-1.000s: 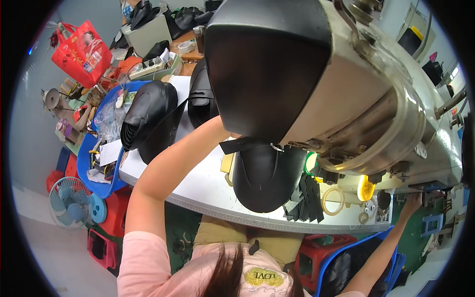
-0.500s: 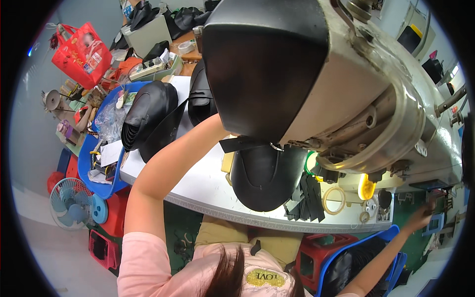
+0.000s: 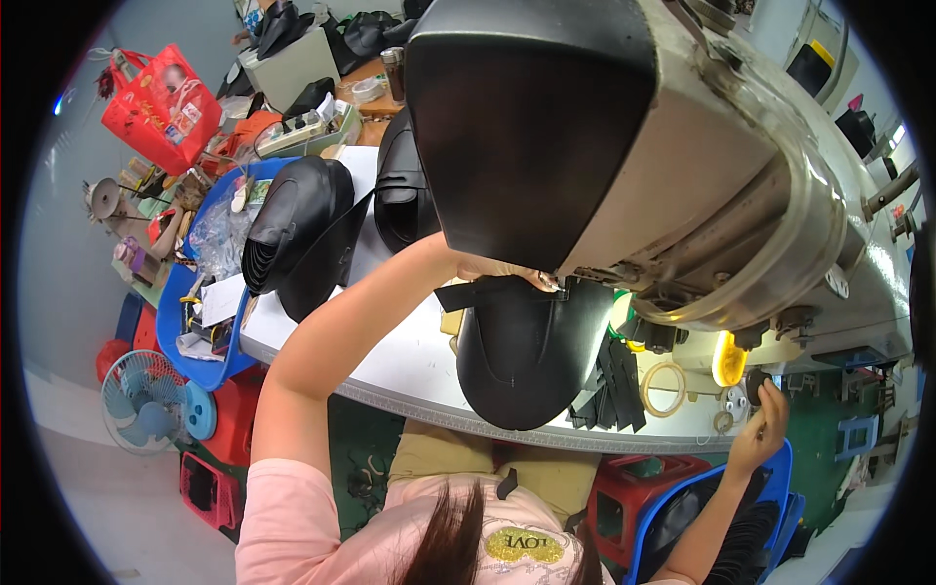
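Note:
On the white table under the sewing machine head (image 3: 531,136) lies a rounded black leather piece (image 3: 522,370). A short black strap (image 3: 468,295) crosses its upper edge. My left hand (image 3: 502,268) reaches in from the left, partly behind the machine head. Its fingertips are drawn together at the strap and the leather's upper edge, close to the needle area. At the table's right end my right hand (image 3: 760,429) has its fingers closed round a dark round knob (image 3: 755,386).
Black strips (image 3: 616,385) and a tape ring (image 3: 664,390) lie right of the leather. Stacked black leather pieces (image 3: 297,219) stand at left beside a blue basket (image 3: 185,346). A fan (image 3: 146,414) is at lower left. A red stool (image 3: 624,502) and blue bin (image 3: 780,478) sit below the table's right side.
My right hand has come in from the far right to the knob. The leather has shifted slightly toward me, and the fingers of my left hand now show beside the machine head.

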Motion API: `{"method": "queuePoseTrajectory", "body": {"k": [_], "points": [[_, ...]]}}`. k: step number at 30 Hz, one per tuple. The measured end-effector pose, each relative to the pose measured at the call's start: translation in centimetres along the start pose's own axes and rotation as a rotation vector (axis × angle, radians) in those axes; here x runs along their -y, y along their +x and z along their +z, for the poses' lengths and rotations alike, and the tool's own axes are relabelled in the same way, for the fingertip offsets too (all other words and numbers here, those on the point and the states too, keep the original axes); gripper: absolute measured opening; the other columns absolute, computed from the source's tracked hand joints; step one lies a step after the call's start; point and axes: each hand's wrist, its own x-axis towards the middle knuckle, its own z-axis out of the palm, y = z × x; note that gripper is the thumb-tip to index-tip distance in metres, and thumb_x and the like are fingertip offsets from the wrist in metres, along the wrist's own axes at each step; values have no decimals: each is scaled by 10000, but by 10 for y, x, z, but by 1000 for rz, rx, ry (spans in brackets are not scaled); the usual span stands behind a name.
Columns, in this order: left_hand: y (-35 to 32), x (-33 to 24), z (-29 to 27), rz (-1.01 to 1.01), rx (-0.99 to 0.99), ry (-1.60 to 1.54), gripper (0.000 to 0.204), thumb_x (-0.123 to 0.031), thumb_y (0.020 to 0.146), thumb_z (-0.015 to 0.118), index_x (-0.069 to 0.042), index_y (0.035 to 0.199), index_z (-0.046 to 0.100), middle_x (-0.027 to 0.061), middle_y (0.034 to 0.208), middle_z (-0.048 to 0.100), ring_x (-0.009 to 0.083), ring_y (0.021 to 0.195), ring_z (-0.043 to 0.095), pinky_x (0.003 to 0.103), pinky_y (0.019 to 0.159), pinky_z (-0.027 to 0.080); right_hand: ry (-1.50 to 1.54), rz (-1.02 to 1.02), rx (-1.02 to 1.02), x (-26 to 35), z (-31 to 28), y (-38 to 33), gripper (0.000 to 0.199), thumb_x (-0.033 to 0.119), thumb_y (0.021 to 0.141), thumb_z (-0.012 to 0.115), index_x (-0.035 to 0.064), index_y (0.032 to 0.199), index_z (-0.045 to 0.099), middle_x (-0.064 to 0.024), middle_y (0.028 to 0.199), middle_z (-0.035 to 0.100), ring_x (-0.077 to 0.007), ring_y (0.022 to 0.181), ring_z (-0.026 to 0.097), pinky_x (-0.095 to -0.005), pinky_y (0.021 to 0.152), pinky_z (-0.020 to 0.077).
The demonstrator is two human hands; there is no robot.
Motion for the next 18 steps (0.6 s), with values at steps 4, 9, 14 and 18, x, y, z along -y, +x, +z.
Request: {"method": "queuePoseTrajectory", "body": {"k": [4, 9, 14, 18], "points": [[-2, 3, 1, 14, -4, -8, 380, -65, 662, 754, -23, 1016, 622, 68, 924, 636, 161, 857, 592, 273, 788, 466, -2, 136, -237, -85, -30, 5, 195, -41, 834, 497, -7, 976, 627, -93, 987, 646, -231, 878, 613, -349, 765, 492], [-3, 2, 2, 25, -8, -5, 379, -65, 660, 756, -24, 1012, 624, 68, 921, 636, 162, 856, 592, 274, 790, 466, -393, 315, -574, -167, -106, 121, 473, 416, 915, 470, 8, 1124, 590, -86, 874, 647, -161, 727, 625, -269, 596, 469], [-1, 7, 1, 49, -8, -24, 378, -65, 657, 759, -24, 1009, 626, 68, 919, 636, 162, 856, 592, 275, 791, 466, -89, 595, -559, -243, -132, 141, 487, 416, 906, 481, -16, 1115, 568, -112, 882, 631, -169, 684, 605, -294, 571, 474], [-2, 6, 3, 57, -21, -20, 378, -65, 655, 760, -25, 1006, 628, 68, 917, 636, 163, 855, 592, 275, 792, 466, -99, 515, -568, -296, -67, 70, 497, 425, 892, 500, -17, 1110, 566, -112, 871, 623, -162, 638, 569, -297, 536, 464]]}}
